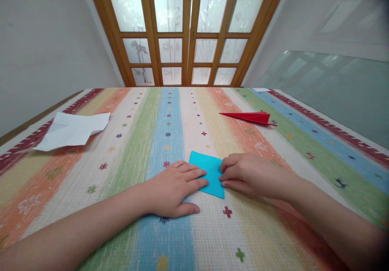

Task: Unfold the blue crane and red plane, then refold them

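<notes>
While the flat left hand point(174, 188) and curled right hand point(246, 173) press it, the turquoise paper point(210, 173) lies folded.

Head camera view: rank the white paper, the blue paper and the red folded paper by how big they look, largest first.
1. white paper, clearly the largest.
2. blue paper, partly covered by the left hand and right hand.
3. red folded paper: long but thin. It lies farther from the camera, so second versus third is unsure.

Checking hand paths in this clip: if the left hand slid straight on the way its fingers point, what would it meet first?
The left hand points right across the blue paper, so it would probably meet the right hand fingertips first, resting on the paper's far edge.
</notes>
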A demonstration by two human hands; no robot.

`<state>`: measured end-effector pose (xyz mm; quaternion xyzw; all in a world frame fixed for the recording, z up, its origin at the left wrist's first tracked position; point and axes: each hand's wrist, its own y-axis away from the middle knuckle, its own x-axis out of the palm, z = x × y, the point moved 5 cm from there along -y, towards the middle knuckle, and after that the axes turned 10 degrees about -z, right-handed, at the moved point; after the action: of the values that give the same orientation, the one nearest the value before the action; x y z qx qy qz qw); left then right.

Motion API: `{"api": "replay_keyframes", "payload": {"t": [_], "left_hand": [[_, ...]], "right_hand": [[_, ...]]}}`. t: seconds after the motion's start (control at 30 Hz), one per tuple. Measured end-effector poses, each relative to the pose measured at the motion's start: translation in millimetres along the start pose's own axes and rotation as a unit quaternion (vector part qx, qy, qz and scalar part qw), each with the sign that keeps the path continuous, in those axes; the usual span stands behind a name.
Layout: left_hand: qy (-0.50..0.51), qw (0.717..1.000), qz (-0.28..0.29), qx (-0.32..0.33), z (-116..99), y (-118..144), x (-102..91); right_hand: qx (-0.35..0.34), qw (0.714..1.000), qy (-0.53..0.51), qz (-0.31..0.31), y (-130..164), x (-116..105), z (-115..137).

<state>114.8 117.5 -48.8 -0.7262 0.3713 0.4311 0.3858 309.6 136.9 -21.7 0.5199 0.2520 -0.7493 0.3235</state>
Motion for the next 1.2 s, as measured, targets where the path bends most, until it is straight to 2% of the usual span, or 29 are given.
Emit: {"api": "replay_keyframes", "payload": {"t": [0.4, 0.53, 0.77, 0.9, 0.97, 1.07, 1.2], "left_hand": [[0.009, 1.0, -0.011, 0.003, 1, 0, -0.3], [0.011, 1.0, -0.017, 0.003, 1, 1, -0.6], [0.01, 1.0, -0.019, 0.003, 0, 1, -1.3], [0.007, 0.999, -0.042, 0.008, 0, -1, -1.4], [0.0, 0.998, -0.06, 0.015, 1, -2, -1.2], [-0.019, 0.996, -0.08, 0.035, 2, -1, -2.3], [-0.053, 0.991, -0.098, 0.076, 8, 5, -10.4]], "right_hand": [[0.067, 0.994, 0.071, -0.049, -2, 7, 5], [0.072, 0.994, 0.049, -0.07, -2, 7, 2], [0.09, 0.994, -0.012, -0.061, -4, 7, -12], [0.13, 0.978, -0.03, -0.157, -9, 7, -25], [0.127, 0.973, -0.024, -0.193, -11, 10, -27], [0.122, 0.974, -0.015, -0.19, -12, 16, -27], [0.173, 0.973, -0.03, -0.152, -9, 20, -27]]}}
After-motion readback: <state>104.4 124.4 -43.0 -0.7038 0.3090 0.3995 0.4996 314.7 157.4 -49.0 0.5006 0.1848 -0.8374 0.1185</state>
